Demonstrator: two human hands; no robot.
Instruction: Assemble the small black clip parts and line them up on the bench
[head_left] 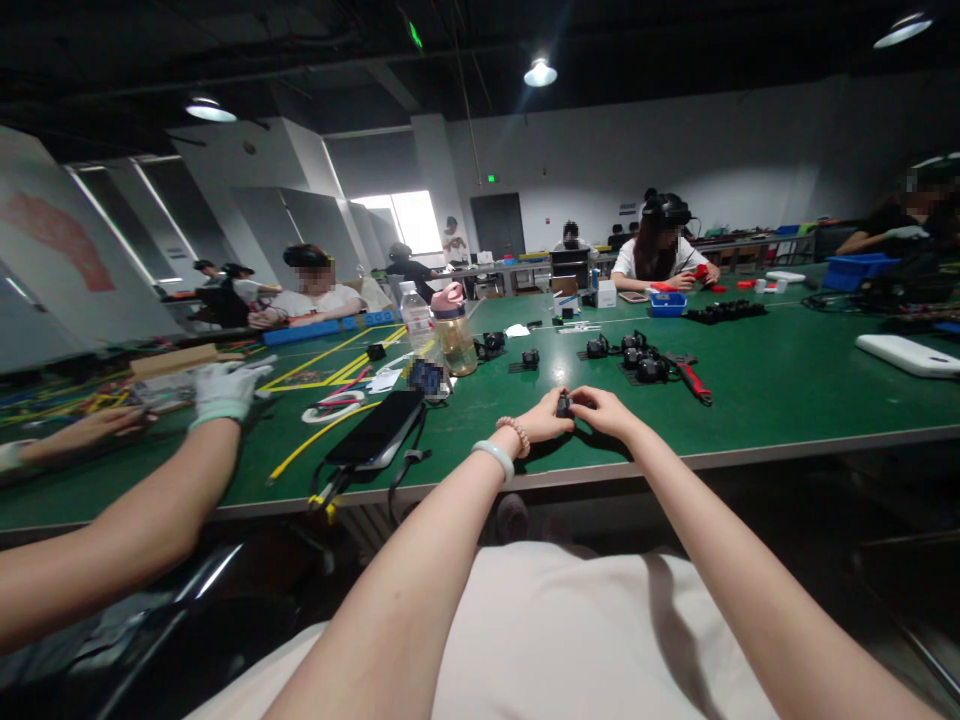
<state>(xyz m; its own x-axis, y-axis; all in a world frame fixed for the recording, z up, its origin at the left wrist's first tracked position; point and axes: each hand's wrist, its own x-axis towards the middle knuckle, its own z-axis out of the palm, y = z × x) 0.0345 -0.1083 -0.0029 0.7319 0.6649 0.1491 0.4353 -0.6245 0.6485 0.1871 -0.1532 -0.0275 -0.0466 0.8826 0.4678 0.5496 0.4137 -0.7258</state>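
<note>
Both my hands meet over the green table (757, 410) near its front edge. My left hand (546, 420), with a beaded bracelet and a pale bangle at the wrist, is closed on a small black part (564, 403). From the right, the fingertips of my right hand (604, 412) pinch the same part. Beyond my hands lie a single black piece (529, 358) and a cluster of black parts (643, 360). Beside the cluster rests a wrench with a red handle (694, 382).
At left are a phone (376, 430), a yellow cable (315, 440), a tumbler (454, 340) and a plastic bottle (415, 315). A co-worker's gloved hand (225, 390) reaches in there. Blue bins (667, 305) and seated people are farther back. A white case (906, 355) lies right.
</note>
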